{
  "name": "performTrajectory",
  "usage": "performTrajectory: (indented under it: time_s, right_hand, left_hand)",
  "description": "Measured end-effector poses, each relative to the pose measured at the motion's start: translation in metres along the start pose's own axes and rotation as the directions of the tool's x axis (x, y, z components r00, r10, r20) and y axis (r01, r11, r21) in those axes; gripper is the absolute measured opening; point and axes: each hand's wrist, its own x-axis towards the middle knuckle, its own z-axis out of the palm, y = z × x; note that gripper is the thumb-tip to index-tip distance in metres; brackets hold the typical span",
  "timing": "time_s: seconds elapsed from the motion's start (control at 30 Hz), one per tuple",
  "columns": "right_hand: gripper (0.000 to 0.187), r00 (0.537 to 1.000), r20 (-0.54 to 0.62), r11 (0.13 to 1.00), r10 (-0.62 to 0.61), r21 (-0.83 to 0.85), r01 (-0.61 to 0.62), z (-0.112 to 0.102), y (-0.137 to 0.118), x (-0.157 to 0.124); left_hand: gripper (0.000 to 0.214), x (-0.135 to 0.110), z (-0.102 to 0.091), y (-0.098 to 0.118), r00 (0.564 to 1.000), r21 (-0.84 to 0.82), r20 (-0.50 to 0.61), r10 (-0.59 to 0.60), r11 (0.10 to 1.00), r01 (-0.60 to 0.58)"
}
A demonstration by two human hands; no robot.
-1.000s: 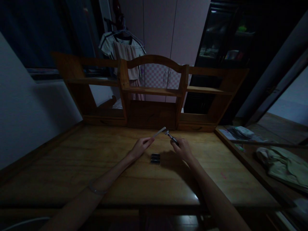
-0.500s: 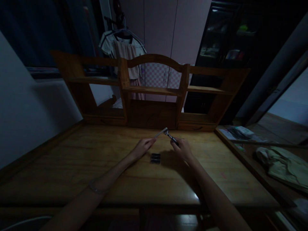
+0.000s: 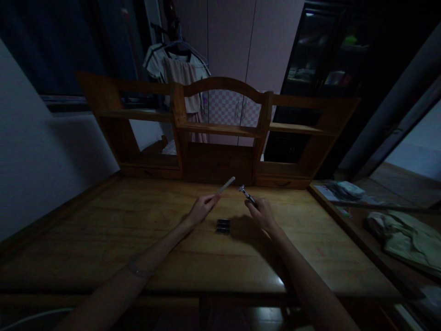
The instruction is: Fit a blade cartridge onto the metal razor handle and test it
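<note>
My left hand (image 3: pixel 203 209) is closed around the lower end of a slim pale stick (image 3: pixel 227 185), shaped like a toothbrush; its bristles, if any, cannot be made out. The stick points up and to the right. A razor (image 3: pixel 252 201) with a dark handle and shiny head is gripped in my right hand (image 3: pixel 262 213), its head tilted up to the left. A small gap separates the stick's tip from the razor head. Between and below my hands, a small pack of dark razor cartridges (image 3: pixel 223 226) lies on the wooden desk (image 3: pixel 165 262).
A wooden shelf unit (image 3: pixel 220 131) stands along the desk's far edge. Clothes hang on a rack (image 3: pixel 179 62) behind it. To the right, a lower surface holds a folded pale cloth bag or garment (image 3: pixel 408 239) and papers (image 3: pixel 347 188). The room is dim.
The stick's tip has come away from the razor head, moving left and upward. The razor has shifted slightly right and down. The cartridge pack stays in place.
</note>
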Motion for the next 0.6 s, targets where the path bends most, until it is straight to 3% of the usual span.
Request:
performTrajectory:
  time_s: [0.1, 0.2, 0.37, 0.53, 0.6]
  right_hand:
    - [0.030, 1.000, 0.005, 1.000, 0.011, 0.013, -0.011, 0.0014, -0.0002, 0.0001]
    - [0.029, 1.000, 0.015, 0.999, 0.023, 0.022, -0.024, 0.0021, 0.0007, 0.0003]
    - [0.029, 0.999, -0.004, 0.999, 0.042, 0.024, -0.042, 0.0029, 0.0025, 0.0003]
    - [0.030, 0.998, 0.016, 0.995, 0.064, 0.075, -0.065, 0.0039, 0.0019, -0.0007]
    - [0.032, 0.995, 0.007, 0.988, 0.096, 0.117, -0.096, 0.0041, 0.0021, -0.0006]
  left_hand:
    - [0.047, -0.0013, -0.0009, -0.0004, 0.998, -0.092, 0.064, -0.029, 0.995, 0.034]
    - [0.048, -0.0019, 0.0013, -0.0002, 0.987, -0.051, 0.162, 0.001, 0.999, 0.008]
    - [0.048, 0.0008, -0.0003, -0.0018, 0.999, 0.003, 0.022, 0.022, 1.000, -0.022]
    - [0.049, 0.0016, -0.0005, -0.0018, 0.992, 0.025, 0.123, 0.017, 0.999, -0.021]
    - [0.049, 0.0023, -0.0007, -0.0025, 0.996, 0.063, 0.083, 0.029, 0.997, -0.034]
